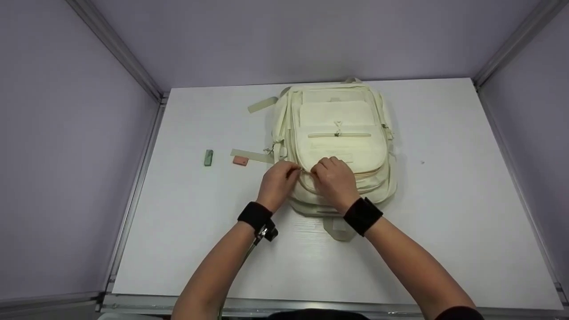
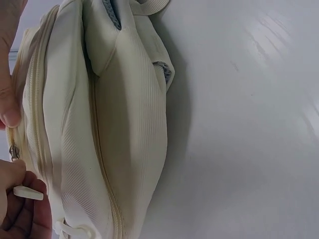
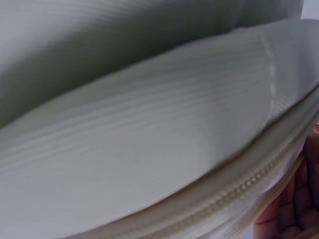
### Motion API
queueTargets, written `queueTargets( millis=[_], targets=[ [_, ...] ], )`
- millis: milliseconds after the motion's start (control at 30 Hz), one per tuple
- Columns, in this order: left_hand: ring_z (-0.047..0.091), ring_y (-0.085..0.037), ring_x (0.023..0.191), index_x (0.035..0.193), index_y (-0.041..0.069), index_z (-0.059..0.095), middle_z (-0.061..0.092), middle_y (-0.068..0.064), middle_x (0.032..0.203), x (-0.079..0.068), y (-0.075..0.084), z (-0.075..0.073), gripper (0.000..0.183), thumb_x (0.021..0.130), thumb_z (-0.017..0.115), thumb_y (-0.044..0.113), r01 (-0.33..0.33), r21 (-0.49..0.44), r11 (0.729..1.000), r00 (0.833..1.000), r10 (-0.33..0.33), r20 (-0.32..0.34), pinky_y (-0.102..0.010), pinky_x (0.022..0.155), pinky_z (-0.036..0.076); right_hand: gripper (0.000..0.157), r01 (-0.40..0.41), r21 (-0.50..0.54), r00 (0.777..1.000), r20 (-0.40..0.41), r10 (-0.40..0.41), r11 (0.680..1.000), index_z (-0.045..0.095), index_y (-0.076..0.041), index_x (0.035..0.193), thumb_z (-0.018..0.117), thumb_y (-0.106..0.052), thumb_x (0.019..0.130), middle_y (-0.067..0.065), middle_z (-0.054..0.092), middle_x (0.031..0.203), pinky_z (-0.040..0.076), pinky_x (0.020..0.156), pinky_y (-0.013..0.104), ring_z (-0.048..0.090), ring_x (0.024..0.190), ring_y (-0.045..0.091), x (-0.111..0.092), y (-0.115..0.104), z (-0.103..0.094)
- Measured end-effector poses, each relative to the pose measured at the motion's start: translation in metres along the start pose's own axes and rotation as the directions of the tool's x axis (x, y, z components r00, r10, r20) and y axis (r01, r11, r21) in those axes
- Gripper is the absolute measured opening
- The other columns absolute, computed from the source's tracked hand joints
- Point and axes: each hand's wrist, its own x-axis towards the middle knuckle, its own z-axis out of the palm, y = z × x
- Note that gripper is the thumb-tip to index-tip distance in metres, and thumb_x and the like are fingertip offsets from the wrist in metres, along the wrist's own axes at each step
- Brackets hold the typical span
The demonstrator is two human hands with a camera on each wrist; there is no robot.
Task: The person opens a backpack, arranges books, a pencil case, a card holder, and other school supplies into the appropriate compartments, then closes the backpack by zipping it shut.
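A cream backpack (image 1: 340, 151) lies front side up on the white table, its zippered front pocket facing me. At the pocket's lower left corner my left hand (image 1: 276, 183) pinches a zipper pull (image 2: 15, 152), whose pale tab (image 2: 28, 193) sticks out between the fingers in the left wrist view. My right hand (image 1: 335, 180) grips the pocket's edge just beside it, thumb close to the zipper. Curled fingers (image 3: 294, 211) show at the lower right of the right wrist view, by the zipper teeth (image 3: 244, 186); the bag's cloth fills most of that view.
Left of the backpack lie a small green block (image 1: 208, 158) and a small orange-pink block (image 1: 240, 161). Two flat straps (image 1: 262, 105) stretch out from the bag's left side, and a strap loop (image 1: 338, 229) sticks out below it. Pale panels (image 1: 311, 40) enclose the table.
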Motion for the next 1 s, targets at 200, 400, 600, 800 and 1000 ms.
queueTargets(
  millis=[200,400,600,800,1000],
  targets=[
    [0.061,-0.016,0.088,0.105,0.01,0.073,0.065,-0.003,0.099,0.007,0.002,-0.004,0.01,0.102,0.066,0.017,0.03,-0.016,0.999,0.999,-0.03,0.018,-0.032,0.078,0.051,0.007,0.015,-0.005,1.0,0.008,-0.015,1.0,0.069,-0.005,0.089,0.075,-0.004,0.092,0.011,0.064,0.085,0.052,0.066,0.039,0.061,0.076,0.029,0.0,0.002,0.0],
    [0.061,-0.018,0.09,0.106,0.008,0.071,0.064,-0.005,0.101,0.02,-0.003,-0.008,0.011,0.102,0.065,0.016,0.053,-0.015,0.998,0.999,-0.053,-0.002,-0.033,0.079,0.051,0.006,0.004,0.015,1.0,0.008,-0.004,1.0,0.068,-0.006,0.09,0.071,-0.004,0.094,0.01,0.064,0.085,0.051,0.065,0.039,0.061,0.076,0.028,0.001,0.001,-0.004],
    [0.061,-0.018,0.09,0.107,0.01,0.071,0.064,-0.005,0.101,0.036,-0.011,-0.012,0.014,0.104,0.062,0.02,0.11,0.005,0.994,0.994,-0.11,0.007,-0.034,0.079,0.051,0.007,0.012,0.009,1.0,0.012,-0.013,1.0,0.066,-0.006,0.09,0.07,-0.005,0.095,0.009,0.064,0.085,0.051,0.065,0.039,0.061,0.076,0.028,-0.001,-0.001,-0.005],
    [0.061,-0.019,0.089,0.108,0.009,0.071,0.063,-0.005,0.102,0.051,-0.015,-0.014,0.016,0.104,0.061,0.021,0.138,0.034,0.99,0.99,-0.138,0.021,-0.034,0.078,0.051,0.007,0.009,-0.001,1.0,0.016,-0.009,1.0,0.066,-0.007,0.091,0.071,-0.006,0.096,0.009,0.063,0.086,0.051,0.066,0.038,0.06,0.076,0.027,-0.004,-0.005,-0.004],
    [0.062,-0.022,0.091,0.111,0.007,0.071,0.063,-0.008,0.105,0.063,-0.022,-0.02,0.018,0.105,0.06,0.02,0.155,0.052,0.987,0.988,-0.156,0.011,-0.036,0.079,0.051,0.008,0.013,-0.007,0.999,0.042,-0.012,1.0,0.066,-0.006,0.091,0.069,-0.009,0.098,0.009,0.062,0.087,0.051,0.066,0.038,0.06,0.076,0.026,-0.005,-0.013,-0.001]
  ],
)
